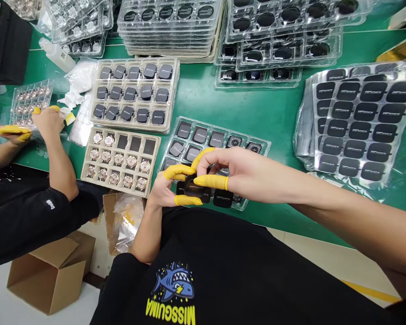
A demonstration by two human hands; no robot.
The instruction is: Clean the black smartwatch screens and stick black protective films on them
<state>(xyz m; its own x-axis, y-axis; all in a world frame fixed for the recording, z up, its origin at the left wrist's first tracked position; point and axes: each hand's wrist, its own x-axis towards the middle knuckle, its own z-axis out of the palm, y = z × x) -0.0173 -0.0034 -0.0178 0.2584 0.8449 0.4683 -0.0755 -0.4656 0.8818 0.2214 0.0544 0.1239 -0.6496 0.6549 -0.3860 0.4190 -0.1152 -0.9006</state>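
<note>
Yellow finger cots cover several of my fingertips. My left hand (167,184) is closed around the edges of a black square watch face (205,195), held over the near side of a clear plastic tray (265,146). From above, my right hand (235,171) pinches a thin dark film (191,186) against that watch face; whether the film is stuck to it I cannot tell. In the tray lie several square watch pieces (200,134) with printed black fronts. Others show round sensor backs (234,141). My hands hide part of the near rows.
Printed black film sheets (353,128) lie at right. Stacked clear trays (169,34) stand behind. A beige tray of square pieces (130,94) and a tray of round watches (119,160) are at left. A co-worker's hands (49,122) work beside them. An open carton (49,275) stands below.
</note>
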